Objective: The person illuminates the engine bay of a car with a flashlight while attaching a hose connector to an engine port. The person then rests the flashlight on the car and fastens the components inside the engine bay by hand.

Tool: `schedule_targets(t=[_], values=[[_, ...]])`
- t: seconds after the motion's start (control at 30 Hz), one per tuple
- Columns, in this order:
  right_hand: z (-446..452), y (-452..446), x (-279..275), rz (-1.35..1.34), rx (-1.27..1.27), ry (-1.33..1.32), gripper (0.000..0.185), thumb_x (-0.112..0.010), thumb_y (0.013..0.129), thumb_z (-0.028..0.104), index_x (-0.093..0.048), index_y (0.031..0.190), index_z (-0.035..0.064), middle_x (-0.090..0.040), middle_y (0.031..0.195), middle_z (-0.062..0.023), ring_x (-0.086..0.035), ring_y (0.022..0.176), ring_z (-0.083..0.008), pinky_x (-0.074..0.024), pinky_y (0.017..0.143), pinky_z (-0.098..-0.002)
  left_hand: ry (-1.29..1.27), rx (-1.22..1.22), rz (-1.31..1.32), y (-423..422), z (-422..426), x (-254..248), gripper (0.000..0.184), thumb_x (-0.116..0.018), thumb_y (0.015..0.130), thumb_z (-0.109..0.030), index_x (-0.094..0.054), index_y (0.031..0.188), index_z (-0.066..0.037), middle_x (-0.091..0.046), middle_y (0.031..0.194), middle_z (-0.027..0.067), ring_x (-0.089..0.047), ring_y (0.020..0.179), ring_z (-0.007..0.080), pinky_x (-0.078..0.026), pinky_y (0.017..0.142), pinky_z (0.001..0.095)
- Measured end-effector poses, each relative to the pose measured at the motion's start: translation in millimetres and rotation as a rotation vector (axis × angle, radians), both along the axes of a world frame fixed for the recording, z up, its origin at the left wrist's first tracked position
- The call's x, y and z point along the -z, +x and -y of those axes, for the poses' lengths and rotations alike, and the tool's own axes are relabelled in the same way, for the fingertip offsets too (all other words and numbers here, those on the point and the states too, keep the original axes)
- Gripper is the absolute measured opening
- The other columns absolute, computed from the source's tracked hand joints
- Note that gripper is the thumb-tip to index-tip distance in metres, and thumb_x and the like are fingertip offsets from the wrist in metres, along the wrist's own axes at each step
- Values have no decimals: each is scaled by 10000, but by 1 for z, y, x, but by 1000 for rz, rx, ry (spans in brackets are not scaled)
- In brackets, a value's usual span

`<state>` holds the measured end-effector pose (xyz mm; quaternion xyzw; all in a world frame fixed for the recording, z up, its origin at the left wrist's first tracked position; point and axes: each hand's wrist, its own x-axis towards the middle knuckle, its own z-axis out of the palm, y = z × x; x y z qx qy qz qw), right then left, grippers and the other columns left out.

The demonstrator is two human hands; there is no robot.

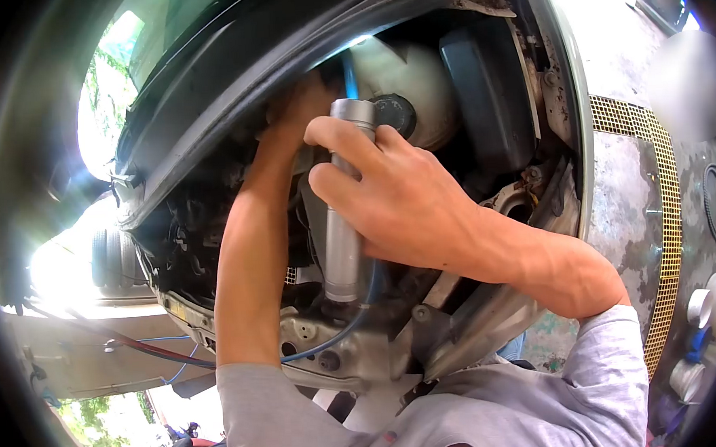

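Observation:
My right hand (397, 189) is wrapped round a silver metal cylinder (343, 257), which stands nearly upright with a wider collar at its top. A blue tube-like piece (351, 78) shows just above that collar. Behind the cylinder sits a pale plastic reservoir (427, 82) with a black round cap (394, 115). My left hand (301, 101) reaches deep into the shadowed engine bay, left of the cylinder. Its fingers are hidden, so what it touches does not show.
A dark panel edge (230, 93) hangs over the bay. A black box (489, 95) stands right of the reservoir. The metal front crossmember (323, 339) lies near my body, with a blue hose (332, 342) across it. Yellow floor grating (666, 232) runs along the right.

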<state>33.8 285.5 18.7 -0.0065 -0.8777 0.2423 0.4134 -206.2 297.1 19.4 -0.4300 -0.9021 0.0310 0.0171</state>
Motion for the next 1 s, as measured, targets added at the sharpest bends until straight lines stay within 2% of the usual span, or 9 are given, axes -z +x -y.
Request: schedule_targets(t=[0.1,0.2,0.3,0.4,0.5,0.63,0.83,0.93,1.0], values=[[-2,-4,2,-36,48,123,342,-739,649,17,-599,961,-2,-482,1252,-194,-634,781,-345,-578,540,-363,44,26,-5,-1,-2,2,640,-553,919,-504,-564,1367,-47,-558,1417,210,-525,1327,369,-444,1070,487],[-5,-1,-2,19,26,130,291,-713,696,33,-604,962,-9,-489,1268,-206,-637,757,-346,-583,550,-371,35,27,-17,-5,0,3,637,-554,916,-493,-561,1371,-48,-554,1422,209,-520,1331,368,-438,1075,484],[-10,6,-6,-27,-4,105,279,-721,693,41,-620,946,-17,-522,1263,-207,-642,740,-330,-573,535,-355,32,37,-26,-10,-3,7,635,-556,913,-482,-558,1376,-48,-550,1427,209,-516,1336,366,-433,1080,481],[-5,7,-3,-48,2,122,355,-760,638,40,-645,966,-31,-562,1240,-200,-648,729,-306,-550,517,-315,24,49,-44,-15,1,10,633,-557,910,-471,-555,1381,-49,-546,1432,208,-512,1340,365,-428,1085,479],[-8,9,-3,52,-17,173,421,-788,604,66,-674,998,-33,-588,1209,-190,-650,717,-290,-527,512,-279,15,66,-53,-18,4,10,631,-558,907,-460,-552,1386,-49,-542,1436,207,-507,1345,364,-423,1090,476],[-17,13,-3,-44,-23,168,415,-782,646,133,-700,1023,-21,-614,1167,-169,-645,661,-255,-531,548,-304,6,81,-64,-25,6,11,629,-560,903,-445,-548,1392,-50,-537,1443,207,-501,1350,362,-416,1097,472],[-28,22,-6,-206,-131,153,324,-718,741,128,-697,1034,-10,-624,1145,-137,-643,643,-261,-516,527,-327,-9,108,-72,-29,1,10,628,-563,897,-423,-542,1402,-51,-529,1453,205,-492,1359,360,-406,1107,467],[-11,11,0,-320,-63,157,173,-715,696,122,-630,810,23,-605,1141,-155,-627,599,-255,-507,454,-324,-12,142,-82,-31,-4,12,627,-564,894,-412,-540,1406,-51,-525,1457,205,-488,1364,359,-400,1112,464],[-8,9,2,-311,-89,195,161,-716,688,119,-621,785,33,-606,1140,-136,-621,593,-247,-503,448,-314,11,171,-85,-32,-7,13,627,-565,892,-405,-538,1410,-51,-522,1461,204,-485,1367,358,-397,1115,462]])
